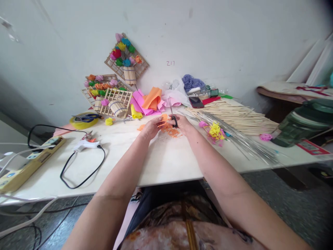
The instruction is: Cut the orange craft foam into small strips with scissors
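The white-topped table (169,163) leaves the forearms little spare room, judging by what flanks the black-handled scissors (175,121). To the right of the scissors, thin wooden sticks (234,114) lie loose in a broad spread, and a careless sweep of the right elbow or wrist could scatter them. Silvery wire stems (238,137) lie over their near side, also right of the scissors; a snagged sleeve or finger would likely drag several along. Left of the scissors and nearer the body, the white glue gun (87,146) trails a looped black cord (71,188), which the left forearm could catch; whether it is hot cannot be told. The right hand (182,124) is curled around the scissors' handles, its fingers closed on them, the blades pointing up and away toward the wall. Just left of the scissors, the left hand (151,127) has its fingers bent together, apparently pinching the edge of an orange crepe paper piece (164,118), which sits between the two hands. With fingertips so close, a slip in turning the blades inward could nick one, or tear the thin paper. Orange scraps (173,132), just below the scissors, could hide a needed bit.
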Demonstrator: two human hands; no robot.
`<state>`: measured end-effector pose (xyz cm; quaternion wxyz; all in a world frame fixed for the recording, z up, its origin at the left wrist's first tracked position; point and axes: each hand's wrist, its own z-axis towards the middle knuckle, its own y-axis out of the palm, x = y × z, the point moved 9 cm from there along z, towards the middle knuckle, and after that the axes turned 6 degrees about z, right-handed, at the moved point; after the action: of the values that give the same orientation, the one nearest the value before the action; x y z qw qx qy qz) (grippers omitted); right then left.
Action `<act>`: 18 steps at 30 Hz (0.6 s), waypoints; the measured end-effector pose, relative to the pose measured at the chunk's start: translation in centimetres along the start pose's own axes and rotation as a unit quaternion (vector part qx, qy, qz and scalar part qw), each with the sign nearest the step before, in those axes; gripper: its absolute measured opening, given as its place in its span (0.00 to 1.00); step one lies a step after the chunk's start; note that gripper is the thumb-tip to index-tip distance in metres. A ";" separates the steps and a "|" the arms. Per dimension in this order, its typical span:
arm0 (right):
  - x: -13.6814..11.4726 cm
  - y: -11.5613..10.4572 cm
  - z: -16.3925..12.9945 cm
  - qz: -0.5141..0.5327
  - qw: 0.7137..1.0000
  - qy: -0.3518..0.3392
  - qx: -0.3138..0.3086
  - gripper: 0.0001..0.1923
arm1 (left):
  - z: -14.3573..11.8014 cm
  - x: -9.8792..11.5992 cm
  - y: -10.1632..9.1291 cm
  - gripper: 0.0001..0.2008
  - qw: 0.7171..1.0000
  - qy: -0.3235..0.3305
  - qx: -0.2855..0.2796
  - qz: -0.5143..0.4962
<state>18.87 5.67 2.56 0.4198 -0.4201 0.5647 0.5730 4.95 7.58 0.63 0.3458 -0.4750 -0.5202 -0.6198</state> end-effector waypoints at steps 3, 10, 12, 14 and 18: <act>0.4 0.4 0.0 0.036 0.999 -0.002 0.015 0.22 | -0.2 0.1 0.6 0.04 1.000 0.000 -0.018 0.016; 0.2 -0.4 0.3 0.048 0.997 -0.034 0.055 0.19 | -0.1 -0.3 1.2 0.06 0.997 0.000 -0.046 0.065; 0.0 -0.3 0.3 0.023 0.998 -0.045 0.048 0.17 | 0.0 -0.3 1.2 0.06 0.996 0.009 -0.050 0.079; 0.0 0.1 0.3 -0.006 0.998 -0.055 0.033 0.16 | 0.1 0.1 0.8 0.06 0.993 0.029 -0.043 0.105; 0.1 0.7 0.6 -0.068 0.995 -0.071 0.001 0.16 | 0.2 1.2 -0.7 0.08 0.983 0.062 0.002 0.175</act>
<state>18.17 6.26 2.68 0.4973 -0.4158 0.5040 0.5708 3.96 8.01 1.51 0.4815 -0.5189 -0.4077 -0.5767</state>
